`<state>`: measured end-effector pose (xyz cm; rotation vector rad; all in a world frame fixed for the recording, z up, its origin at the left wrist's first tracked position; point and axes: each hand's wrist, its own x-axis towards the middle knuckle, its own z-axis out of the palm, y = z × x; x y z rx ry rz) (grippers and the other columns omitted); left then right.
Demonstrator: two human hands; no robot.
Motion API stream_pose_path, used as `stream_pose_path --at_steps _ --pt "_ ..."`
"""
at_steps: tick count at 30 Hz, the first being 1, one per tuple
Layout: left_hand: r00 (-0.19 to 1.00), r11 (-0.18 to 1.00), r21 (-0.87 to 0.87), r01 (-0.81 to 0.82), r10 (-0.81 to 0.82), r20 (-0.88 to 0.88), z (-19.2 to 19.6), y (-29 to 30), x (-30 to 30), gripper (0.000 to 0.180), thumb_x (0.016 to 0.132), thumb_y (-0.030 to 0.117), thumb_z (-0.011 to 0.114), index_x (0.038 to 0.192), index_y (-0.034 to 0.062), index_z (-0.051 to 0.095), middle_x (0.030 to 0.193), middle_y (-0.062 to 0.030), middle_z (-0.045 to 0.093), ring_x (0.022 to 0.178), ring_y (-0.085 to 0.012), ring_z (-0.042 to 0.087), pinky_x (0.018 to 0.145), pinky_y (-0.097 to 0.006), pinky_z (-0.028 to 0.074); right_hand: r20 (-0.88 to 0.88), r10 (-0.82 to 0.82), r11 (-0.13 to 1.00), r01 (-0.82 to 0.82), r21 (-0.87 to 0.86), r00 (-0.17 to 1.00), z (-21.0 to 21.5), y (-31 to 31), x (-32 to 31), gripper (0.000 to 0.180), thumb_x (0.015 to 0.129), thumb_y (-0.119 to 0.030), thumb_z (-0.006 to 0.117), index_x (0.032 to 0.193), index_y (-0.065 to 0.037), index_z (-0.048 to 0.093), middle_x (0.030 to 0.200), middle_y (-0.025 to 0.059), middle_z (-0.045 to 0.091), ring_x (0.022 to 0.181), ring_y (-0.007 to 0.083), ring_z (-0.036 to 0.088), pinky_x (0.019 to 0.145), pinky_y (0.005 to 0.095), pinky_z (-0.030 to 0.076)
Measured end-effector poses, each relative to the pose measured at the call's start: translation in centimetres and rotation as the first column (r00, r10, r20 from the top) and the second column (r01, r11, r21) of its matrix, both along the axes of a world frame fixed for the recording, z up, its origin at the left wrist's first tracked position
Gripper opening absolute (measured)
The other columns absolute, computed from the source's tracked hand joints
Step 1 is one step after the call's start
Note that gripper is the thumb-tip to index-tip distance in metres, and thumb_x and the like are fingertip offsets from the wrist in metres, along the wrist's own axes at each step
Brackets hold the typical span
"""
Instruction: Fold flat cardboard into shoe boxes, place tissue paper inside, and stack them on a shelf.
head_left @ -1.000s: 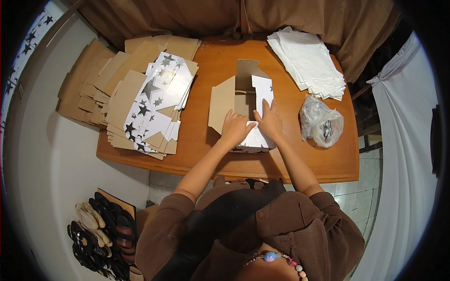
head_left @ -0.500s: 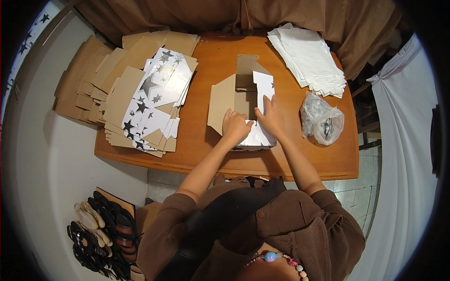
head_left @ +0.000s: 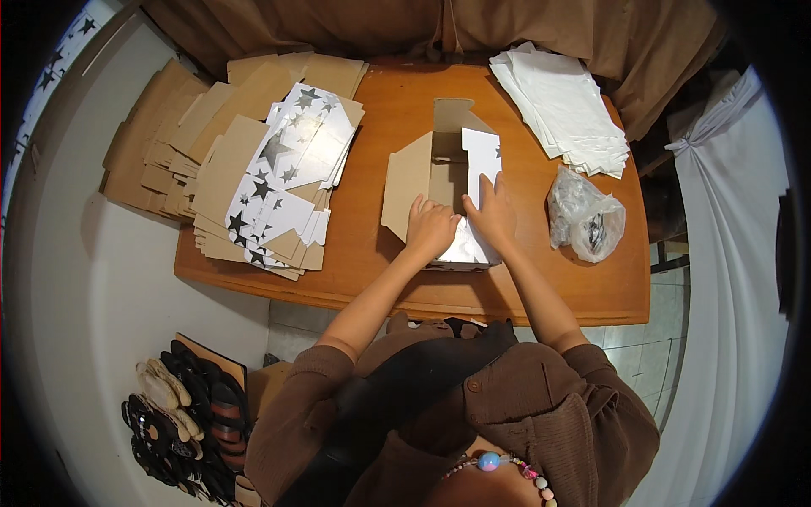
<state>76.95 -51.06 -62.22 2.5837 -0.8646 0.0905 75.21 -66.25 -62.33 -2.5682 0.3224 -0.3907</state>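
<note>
A half-folded cardboard box (head_left: 405,190) stands in the middle of the table, its top open and its brown inside showing. The outside is white with dark stars. Its left and far flaps spread outward, while a white flap (head_left: 483,152) lies along the right of the opening. My left hand (head_left: 432,228) is curled over the box's near left corner, thumb by the white near panel (head_left: 465,249). Around the right flap's near part, my right hand (head_left: 492,211) has its thumb toward the opening and its fingers along the outer side. The undersides of both hands are hidden.
Flat brown and star-printed cardboard blanks (head_left: 279,160) are piled at the table's left. White sheets (head_left: 562,106) lie at the back right, above a clear plastic bag (head_left: 587,215) with dark contents. Brown curtains (head_left: 355,29) hang behind. Sandals (head_left: 190,406) sit at lower left.
</note>
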Motion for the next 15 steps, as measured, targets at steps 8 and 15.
stream_pose_path --at_steps 8,15 --pt "0.997 0.999 0.040 0.006 -0.003 -0.075 0.9 0.0 -0.1 0.025 0.089 0.026 0.051 0.092 0.0043 0.063 0.097 -0.0089 0.064 0.103 -0.0243 0.052 0.106 -0.053 0.019 0.016 -0.002 0.998 0.003 -0.057 1.000 0.0 1.1 -0.2 0.059 0.080 -0.039 0.060 0.129 -0.007 0.046 0.139 0.0286 0.032 0.126 0.0432 0.037 0.091 0.0455 0.045" --pt "0.972 0.984 -0.167 -0.058 0.094 0.216 2.4 -0.5 5.8 0.052 0.081 0.019 0.054 0.129 0.0031 0.042 0.135 -0.0196 0.035 0.131 -0.0378 0.027 0.107 -0.057 0.014 -0.044 -0.015 1.000 0.014 -0.022 0.999 -0.3 2.0 -0.5 0.057 0.083 -0.038 0.059 0.129 -0.007 0.046 0.141 0.0317 0.026 0.129 0.0450 0.031 0.091 0.0488 0.045"
